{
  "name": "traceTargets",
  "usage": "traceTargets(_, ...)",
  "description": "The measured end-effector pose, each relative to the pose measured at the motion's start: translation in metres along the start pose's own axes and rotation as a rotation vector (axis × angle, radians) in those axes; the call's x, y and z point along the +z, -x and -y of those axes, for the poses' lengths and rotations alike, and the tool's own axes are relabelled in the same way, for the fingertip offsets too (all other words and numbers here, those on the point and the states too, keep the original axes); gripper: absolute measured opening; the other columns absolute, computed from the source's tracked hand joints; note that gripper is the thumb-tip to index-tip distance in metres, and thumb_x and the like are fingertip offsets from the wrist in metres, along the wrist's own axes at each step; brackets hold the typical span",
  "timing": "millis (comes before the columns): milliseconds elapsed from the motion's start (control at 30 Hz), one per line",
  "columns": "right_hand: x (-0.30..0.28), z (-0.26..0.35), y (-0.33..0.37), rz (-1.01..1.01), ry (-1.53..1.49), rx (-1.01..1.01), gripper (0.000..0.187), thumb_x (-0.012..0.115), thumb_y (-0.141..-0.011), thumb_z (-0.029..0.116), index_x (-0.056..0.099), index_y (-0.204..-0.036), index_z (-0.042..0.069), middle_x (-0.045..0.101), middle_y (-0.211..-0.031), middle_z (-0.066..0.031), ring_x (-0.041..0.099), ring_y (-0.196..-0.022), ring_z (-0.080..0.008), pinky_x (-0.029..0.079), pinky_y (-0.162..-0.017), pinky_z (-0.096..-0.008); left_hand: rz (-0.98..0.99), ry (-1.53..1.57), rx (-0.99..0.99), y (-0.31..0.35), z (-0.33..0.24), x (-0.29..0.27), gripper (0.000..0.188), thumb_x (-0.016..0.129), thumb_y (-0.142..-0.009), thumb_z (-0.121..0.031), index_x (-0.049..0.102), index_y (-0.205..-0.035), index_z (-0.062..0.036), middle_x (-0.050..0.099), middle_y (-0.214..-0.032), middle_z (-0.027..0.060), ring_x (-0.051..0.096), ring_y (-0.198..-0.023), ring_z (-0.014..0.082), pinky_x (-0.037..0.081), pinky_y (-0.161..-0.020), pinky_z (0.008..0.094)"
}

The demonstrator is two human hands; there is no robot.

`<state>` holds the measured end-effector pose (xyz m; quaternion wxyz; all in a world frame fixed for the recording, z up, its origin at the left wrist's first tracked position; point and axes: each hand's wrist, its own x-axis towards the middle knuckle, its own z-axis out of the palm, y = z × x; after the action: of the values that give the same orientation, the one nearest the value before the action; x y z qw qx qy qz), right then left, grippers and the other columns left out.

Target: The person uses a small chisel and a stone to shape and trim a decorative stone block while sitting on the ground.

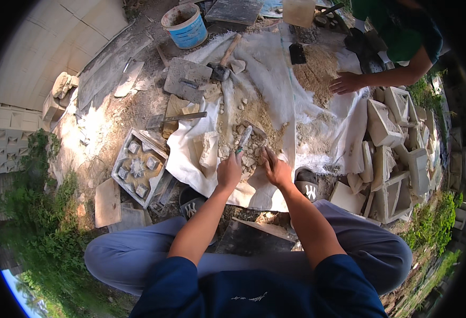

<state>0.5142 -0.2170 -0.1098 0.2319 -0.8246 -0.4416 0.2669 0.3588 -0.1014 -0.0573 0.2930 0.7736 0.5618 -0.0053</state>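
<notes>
I squat over a white woven sheet [307, 151] spread with crumbled tan stone and dust. My left hand [229, 172] is closed round a narrow hand tool [245, 137], pale along its length with green near my fingers. It points away from me over a heap of broken stone chunks [250, 153]. On the heap's right side my right hand [278, 172] is closed, fingers curled down; what it grips, if anything, is hard to make out. A curved dusty brown edge [258, 131] runs round the heap's far side. A larger pale stone block [209, 149] lies left of my left hand.
At left sits a patterned mould [137, 168]; beyond it are a flat trowel [186, 79], a hammer [219, 70] and a blue bucket [186, 29]. Hollow pale blocks [384, 122] pile up at right. A co-worker's hand [347, 83] touches the sandy heap [318, 71] at far right.
</notes>
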Motion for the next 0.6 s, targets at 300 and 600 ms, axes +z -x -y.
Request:
traceTargets(300,-0.003,0.015,0.001,0.040,-0.018,0.002,0.053,0.048,-0.094,0.041,0.044,-0.145,0.025,0.069,-0.096,-0.0255,0.066,-0.089,-0.0454,0.051,-0.080,-0.0535,-0.128,0.050,0.096,0.003,0.039,0.012,0.041,0.047,-0.101,-0.038,0.064,-0.092,-0.0021,0.067,-0.082,0.0275,0.066,-0.082,0.0462,0.051,-0.073,0.0558)
traceTargets(600,-0.005,0.019,-0.001,0.039,-0.036,-0.020,0.052,0.047,-0.095,0.043,0.045,-0.144,0.024,0.069,-0.097,-0.0248,0.066,-0.089,-0.0455,0.051,-0.080,-0.0539,-0.115,-0.052,0.159,-0.003,0.050,0.017,0.037,0.049,-0.100,-0.036,0.061,-0.093,-0.0024,0.065,-0.074,0.0272,0.064,-0.074,0.0478,0.048,-0.066,0.0578)
